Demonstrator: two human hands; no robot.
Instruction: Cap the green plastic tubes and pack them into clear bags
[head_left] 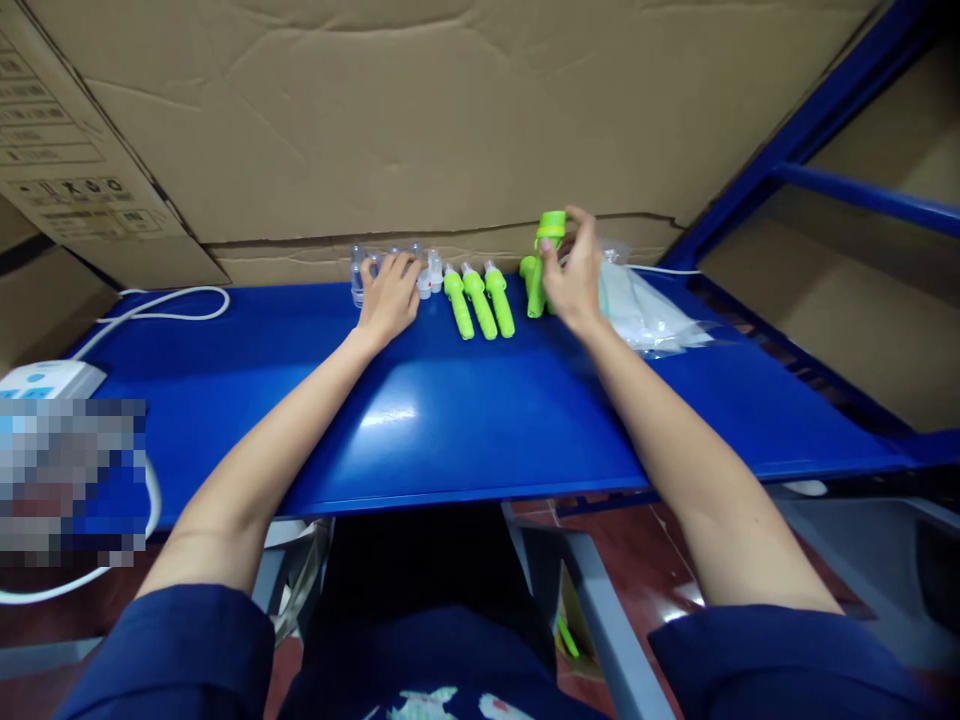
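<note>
Right fingers (551, 264): yours held a green tube (553, 228).
Left fingers (388, 271): yours lay over clear caps (357, 272); grip couldn't be told.
Blue table (450, 430): three green tubes (479, 302) lay between.

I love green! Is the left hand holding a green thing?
No, the left hand is at the clear plastic pieces, while the right hand holds a green thing.

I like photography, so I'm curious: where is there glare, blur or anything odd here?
Head view: white glare on the blue table, glints on the plastic bag; same view: a pixelated block at the left edge; same view: the clear pieces by the left hand lack crisp detail.
</note>
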